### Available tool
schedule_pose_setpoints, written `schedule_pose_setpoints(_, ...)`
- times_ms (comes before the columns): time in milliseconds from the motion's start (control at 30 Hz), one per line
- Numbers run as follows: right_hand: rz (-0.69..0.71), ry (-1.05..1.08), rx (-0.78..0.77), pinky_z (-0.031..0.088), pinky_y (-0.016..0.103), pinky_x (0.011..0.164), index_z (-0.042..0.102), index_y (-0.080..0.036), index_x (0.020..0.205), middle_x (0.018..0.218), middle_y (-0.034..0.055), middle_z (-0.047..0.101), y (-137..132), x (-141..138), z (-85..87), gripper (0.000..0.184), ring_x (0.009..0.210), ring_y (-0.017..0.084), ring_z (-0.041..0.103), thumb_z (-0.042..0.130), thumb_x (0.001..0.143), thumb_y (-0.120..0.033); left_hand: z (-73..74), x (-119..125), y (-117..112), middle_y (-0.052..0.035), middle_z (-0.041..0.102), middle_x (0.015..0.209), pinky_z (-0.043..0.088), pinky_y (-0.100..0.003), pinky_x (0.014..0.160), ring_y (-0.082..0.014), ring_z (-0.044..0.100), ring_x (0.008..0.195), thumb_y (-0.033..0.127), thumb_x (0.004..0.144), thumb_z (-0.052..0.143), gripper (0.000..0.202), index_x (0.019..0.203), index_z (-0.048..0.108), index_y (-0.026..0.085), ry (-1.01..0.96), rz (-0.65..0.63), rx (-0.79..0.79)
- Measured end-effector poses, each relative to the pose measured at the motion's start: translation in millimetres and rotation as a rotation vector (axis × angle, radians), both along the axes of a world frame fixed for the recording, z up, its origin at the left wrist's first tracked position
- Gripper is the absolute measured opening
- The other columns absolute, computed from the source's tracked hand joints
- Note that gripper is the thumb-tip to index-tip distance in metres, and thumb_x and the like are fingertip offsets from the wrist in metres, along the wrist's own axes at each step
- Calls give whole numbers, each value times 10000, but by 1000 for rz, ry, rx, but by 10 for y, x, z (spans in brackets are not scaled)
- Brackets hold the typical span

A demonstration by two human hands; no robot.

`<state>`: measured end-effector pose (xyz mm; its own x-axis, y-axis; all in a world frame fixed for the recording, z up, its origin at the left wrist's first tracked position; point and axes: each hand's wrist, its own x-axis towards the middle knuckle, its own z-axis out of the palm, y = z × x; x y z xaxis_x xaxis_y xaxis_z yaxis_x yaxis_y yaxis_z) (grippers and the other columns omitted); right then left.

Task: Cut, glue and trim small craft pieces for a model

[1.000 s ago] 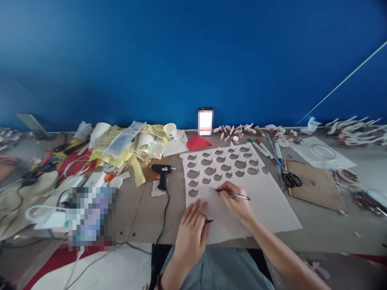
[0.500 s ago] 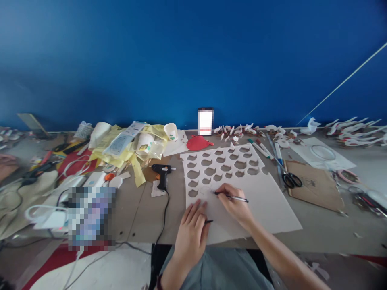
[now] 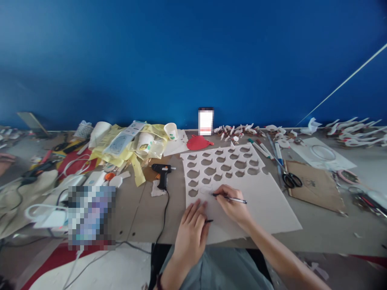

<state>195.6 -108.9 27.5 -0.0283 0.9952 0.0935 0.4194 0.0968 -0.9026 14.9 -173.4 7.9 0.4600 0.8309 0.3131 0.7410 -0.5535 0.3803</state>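
Observation:
A large white sheet (image 3: 263,205) lies before me, with rows of leaf-like shapes cut out of its upper half. My right hand (image 3: 231,203) grips a pen (image 3: 237,199), its tip on the sheet just below the cut-outs. Faint curved pencil-thin lines show beside the tip. My left hand (image 3: 193,229) rests on the sheet's lower left, fingers fairly straight. Between its thumb and forefinger sticks out a small black pen cap (image 3: 209,221).
Left of the sheet are a black glue gun (image 3: 163,175) with a cord and paper cups (image 3: 171,131). Scissors (image 3: 292,180), markers (image 3: 264,149) and cardboard (image 3: 316,185) lie right. A phone (image 3: 206,121) leans on the blue wall; small white bird-like pieces (image 3: 236,131) line the back.
My right hand and the pen have shifted slightly left and down, and the drawn line by the tip looks a little longer. My left hand stays in place.

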Motion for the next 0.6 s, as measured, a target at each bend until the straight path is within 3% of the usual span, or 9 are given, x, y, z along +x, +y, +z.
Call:
schedule_pose_setpoints(133, -33, 109, -107, 405, 239, 539, 633, -176, 694, 625, 24, 650, 24, 24, -22, 137, 584, 154, 564, 496, 706, -189, 3, -2, 1, -83, 527, 1370, 432, -457, 1059, -231, 393, 1346, 146, 899, 435, 198, 1054, 554, 181, 2, -8, 5)
schedule_pose_setpoints(233, -63, 153, -103, 420, 241, 558, 642, -176, 729, 667, 32, 671, 35, 33, -50, 143, 625, 163, 588, 501, 711, -193, 1, 0, 0, -89, 528, 1368, 429, -454, 1063, -227, 386, 1350, 147, 901, 434, 213, 1079, 547, 175, 16, -4, 6)
schedule_pose_setpoints(600, 29, 44, -70, 470, 274, 630, 711, -174, 754, 735, 50, 688, 19, -31, -15, 180, 668, 175, 633, 540, 701, -153, 7, 8, 3, -97, 546, 1346, 433, -468, 1053, -234, 408, 1335, 141, 911, 412, 199, 1069, 529, 171, 24, -6, 11)
